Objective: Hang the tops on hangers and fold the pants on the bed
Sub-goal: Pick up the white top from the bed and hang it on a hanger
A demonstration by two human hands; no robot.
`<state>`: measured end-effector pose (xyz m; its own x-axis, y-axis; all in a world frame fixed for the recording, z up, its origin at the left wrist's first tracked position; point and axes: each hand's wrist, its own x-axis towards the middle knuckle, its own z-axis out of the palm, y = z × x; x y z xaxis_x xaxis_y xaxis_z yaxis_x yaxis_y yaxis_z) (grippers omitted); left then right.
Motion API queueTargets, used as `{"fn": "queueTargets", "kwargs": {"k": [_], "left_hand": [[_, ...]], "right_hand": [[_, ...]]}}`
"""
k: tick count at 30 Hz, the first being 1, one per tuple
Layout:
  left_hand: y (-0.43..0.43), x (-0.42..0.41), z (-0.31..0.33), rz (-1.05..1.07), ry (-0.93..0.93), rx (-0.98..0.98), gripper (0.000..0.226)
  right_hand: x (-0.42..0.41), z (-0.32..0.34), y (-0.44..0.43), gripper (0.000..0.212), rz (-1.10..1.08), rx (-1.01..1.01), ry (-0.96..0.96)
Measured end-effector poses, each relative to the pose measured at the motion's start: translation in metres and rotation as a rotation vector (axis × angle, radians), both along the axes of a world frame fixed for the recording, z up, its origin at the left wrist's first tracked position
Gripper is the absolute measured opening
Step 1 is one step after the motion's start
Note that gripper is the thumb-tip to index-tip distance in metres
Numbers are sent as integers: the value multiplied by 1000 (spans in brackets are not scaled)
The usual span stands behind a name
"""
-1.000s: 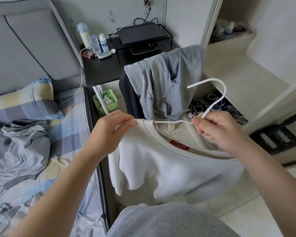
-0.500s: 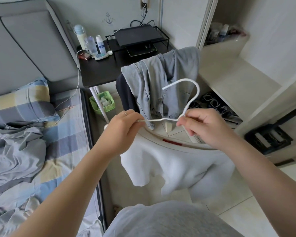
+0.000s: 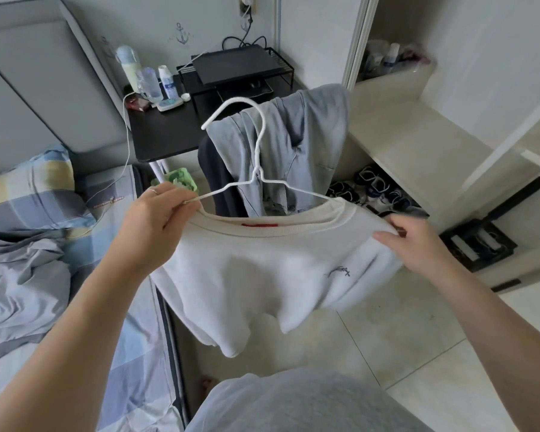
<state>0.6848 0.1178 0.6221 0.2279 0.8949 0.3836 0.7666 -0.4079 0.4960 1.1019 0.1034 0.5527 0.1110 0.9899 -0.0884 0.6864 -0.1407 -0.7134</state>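
A white top (image 3: 262, 269) with a red neck label hangs in front of me over the floor beside the bed. A white wire hanger (image 3: 258, 169) stands upright in its neck opening, hook pointing up and left. My left hand (image 3: 156, 226) pinches the hanger's left arm together with the collar. My right hand (image 3: 418, 244) grips the top's right shoulder, where the hanger's right arm runs inside the fabric. Grey clothing (image 3: 22, 285) lies crumpled on the checked bed (image 3: 128, 353) at the left.
A chair draped with grey garments (image 3: 293, 145) stands just behind the hanger. A black side table (image 3: 169, 129) carries bottles and a black rack. A wardrobe shelf (image 3: 418, 151) opens at the right, shoes below it. Tiled floor (image 3: 402, 353) lies underfoot.
The hanger has swung upright, its hook now pointing up. My right hand has left the hanger's neck and moved right onto the top's shoulder. The top is spread wider.
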Motion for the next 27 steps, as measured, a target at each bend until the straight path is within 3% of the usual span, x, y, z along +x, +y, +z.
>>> {"fn": "queueTargets", "kwargs": {"k": [4,8,10,13,15,18,22,25,27], "left_hand": [[-3,1,-6,15,46,9,11],[-6,3,-8,102,-103,14,13],[-7,6,-6,110,-176,27,11],[-6,12,-6,53,-191,51,10],[-5,16,-6,18,-181,62,11],[-2,21,-7,13,-175,63,11],[2,23,-8,27,-182,53,11],[4,23,-10,66,-180,38,11],[4,24,-10,80,-171,41,11]], "right_hand": [[-14,21,-5,14,0,267,188],[-18,32,-10,17,70,366,189],[-16,30,-11,32,91,330,170],[-18,30,-10,42,76,253,384],[-19,35,-9,40,63,271,429],[-17,42,-6,25,136,242,317],[-14,48,0,20,159,17,330],[-14,55,0,18,304,-196,380],[-16,55,1,24,355,-189,363]]}}
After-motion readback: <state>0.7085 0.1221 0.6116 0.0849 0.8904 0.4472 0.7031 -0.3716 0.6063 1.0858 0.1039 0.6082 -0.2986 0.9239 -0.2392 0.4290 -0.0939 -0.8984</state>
